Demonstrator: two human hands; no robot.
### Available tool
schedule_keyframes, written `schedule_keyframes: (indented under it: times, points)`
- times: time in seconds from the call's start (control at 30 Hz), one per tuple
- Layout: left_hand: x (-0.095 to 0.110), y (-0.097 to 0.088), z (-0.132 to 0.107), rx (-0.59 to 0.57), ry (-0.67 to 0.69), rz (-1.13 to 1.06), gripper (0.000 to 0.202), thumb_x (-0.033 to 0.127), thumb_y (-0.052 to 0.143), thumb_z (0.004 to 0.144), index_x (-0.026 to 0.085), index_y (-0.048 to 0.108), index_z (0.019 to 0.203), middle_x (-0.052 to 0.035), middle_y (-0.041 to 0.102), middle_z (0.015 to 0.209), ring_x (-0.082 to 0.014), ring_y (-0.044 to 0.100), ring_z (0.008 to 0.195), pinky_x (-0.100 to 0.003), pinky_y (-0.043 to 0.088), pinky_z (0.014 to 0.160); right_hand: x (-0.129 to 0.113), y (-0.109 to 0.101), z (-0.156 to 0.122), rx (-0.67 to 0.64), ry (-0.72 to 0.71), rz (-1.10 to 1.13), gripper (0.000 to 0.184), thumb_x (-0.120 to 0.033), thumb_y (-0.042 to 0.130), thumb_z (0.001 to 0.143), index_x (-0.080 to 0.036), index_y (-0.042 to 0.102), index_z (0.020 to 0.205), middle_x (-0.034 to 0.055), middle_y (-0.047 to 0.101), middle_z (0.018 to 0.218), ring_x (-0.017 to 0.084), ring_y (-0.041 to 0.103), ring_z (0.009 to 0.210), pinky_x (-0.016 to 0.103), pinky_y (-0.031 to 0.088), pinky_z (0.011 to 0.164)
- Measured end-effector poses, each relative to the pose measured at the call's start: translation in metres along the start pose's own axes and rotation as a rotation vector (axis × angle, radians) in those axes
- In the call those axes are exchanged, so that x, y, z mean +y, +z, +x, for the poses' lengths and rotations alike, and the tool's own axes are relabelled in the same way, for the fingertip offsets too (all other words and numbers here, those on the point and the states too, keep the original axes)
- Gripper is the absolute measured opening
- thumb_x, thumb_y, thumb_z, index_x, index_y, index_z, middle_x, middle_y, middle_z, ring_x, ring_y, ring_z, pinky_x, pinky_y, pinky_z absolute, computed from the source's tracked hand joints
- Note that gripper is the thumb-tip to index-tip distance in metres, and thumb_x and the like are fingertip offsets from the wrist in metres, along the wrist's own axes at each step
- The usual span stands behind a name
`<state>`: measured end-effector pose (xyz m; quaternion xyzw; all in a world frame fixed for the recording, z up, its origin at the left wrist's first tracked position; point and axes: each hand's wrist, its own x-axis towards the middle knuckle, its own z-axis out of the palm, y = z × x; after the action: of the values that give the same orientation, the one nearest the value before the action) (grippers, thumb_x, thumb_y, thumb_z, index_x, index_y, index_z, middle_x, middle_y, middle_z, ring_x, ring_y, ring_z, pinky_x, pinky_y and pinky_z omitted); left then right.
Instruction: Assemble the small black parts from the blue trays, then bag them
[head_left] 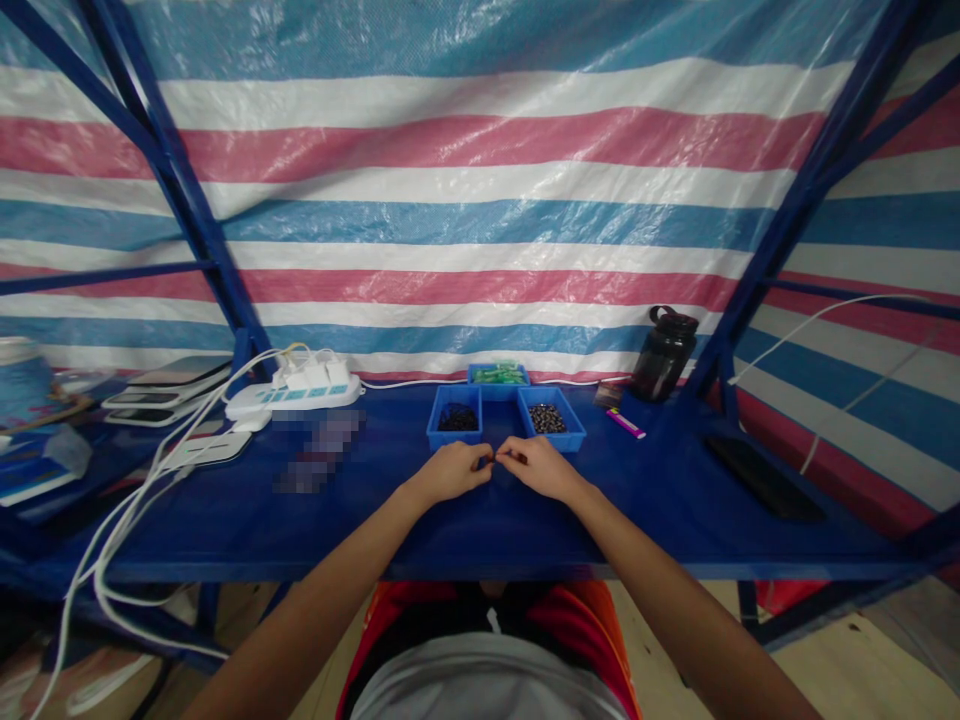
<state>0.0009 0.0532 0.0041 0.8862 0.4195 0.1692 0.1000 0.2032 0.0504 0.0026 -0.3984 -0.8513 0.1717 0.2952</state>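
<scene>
Close-in two-handed pinch work

Clock is centring on the fingertips, 12 pointing away from the wearer.

Technique, my call: parts this small are favouring very-tip contact, quiet wrists and staying low over the flat dark-blue tabletop (247,510), so a drop isn't rolling far.

Pose: bare left hand (454,470) is sitting at 9, bare right hand (544,468) at 3, fingers curling, fingertips almost meeting. Forearms (322,590) are slanting in from 7 and 5.

Grip: thumb and index are forming a narrow pinch each side; can't tell if anything is between them.

Parts: rectangular blue plastic bin (454,438) at 11 is holding black pieces (456,418); matching blue bin (571,440) at 1, shiny dark bead-like pieces (547,418); back blue bin (501,393) at 12, green glossy pieces (501,374).
</scene>
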Motion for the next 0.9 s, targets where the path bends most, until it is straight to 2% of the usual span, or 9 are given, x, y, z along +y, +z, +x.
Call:
schedule_keyframes:
  times: [0.23, 0.4, 0.53, 0.77, 0.9]
  points:
    - [-0.001, -0.001, 0.000, 0.007, 0.037, -0.027, 0.015, 0.029, 0.050, 0.086, 0.021, 0.062, 0.090, 0.0033, 0.057, 0.060, -0.0121, 0.051, 0.053, -0.021, 0.028, 0.051, 0.003, 0.001, 0.000, 0.025, -0.005, -0.005, 0.013, -0.026, 0.054, 0.086, -0.019, 0.065, 0.085, -0.0045, 0.056, 0.057, 0.009, 0.050, 0.051, 0.020, 0.032, 0.052]
    - [-0.003, -0.002, 0.001, -0.002, -0.010, 0.027, 0.014, 0.029, 0.050, 0.085, 0.021, 0.061, 0.088, 0.0032, 0.057, 0.059, -0.0126, 0.051, 0.052, -0.022, 0.027, 0.050, 0.011, 0.004, 0.002, -0.041, 0.021, 0.035, 0.015, -0.028, 0.053, 0.088, -0.018, 0.064, 0.086, -0.0041, 0.058, 0.058, 0.010, 0.052, 0.052, 0.020, 0.033, 0.052]
    - [-0.001, -0.003, 0.001, 0.049, -0.032, 0.035, 0.015, 0.030, 0.049, 0.088, 0.021, 0.061, 0.091, 0.0033, 0.057, 0.060, -0.0126, 0.052, 0.053, -0.022, 0.028, 0.051, 0.012, 0.004, 0.001, -0.067, 0.022, 0.034, 0.015, -0.028, 0.052, 0.089, -0.018, 0.064, 0.086, -0.0035, 0.060, 0.060, 0.010, 0.054, 0.053, 0.020, 0.034, 0.053]
    - [0.007, -0.004, -0.001, 0.082, 0.047, 0.004, 0.019, 0.035, 0.047, 0.091, 0.021, 0.060, 0.095, 0.0046, 0.052, 0.056, -0.0118, 0.049, 0.050, -0.022, 0.027, 0.050, 0.009, 0.007, 0.001, -0.129, -0.080, -0.013, 0.014, -0.016, 0.049, 0.087, -0.018, 0.062, 0.082, -0.0025, 0.060, 0.064, 0.011, 0.054, 0.058, 0.020, 0.034, 0.057]
    - [0.006, -0.002, -0.002, 0.065, 0.060, 0.000, 0.019, 0.035, 0.047, 0.091, 0.021, 0.060, 0.095, 0.0055, 0.049, 0.052, -0.0117, 0.047, 0.047, -0.022, 0.027, 0.050, 0.010, 0.009, 0.002, -0.139, -0.110, -0.038, 0.012, -0.016, 0.050, 0.087, -0.017, 0.061, 0.082, -0.0019, 0.060, 0.065, 0.011, 0.053, 0.058, 0.020, 0.033, 0.056]
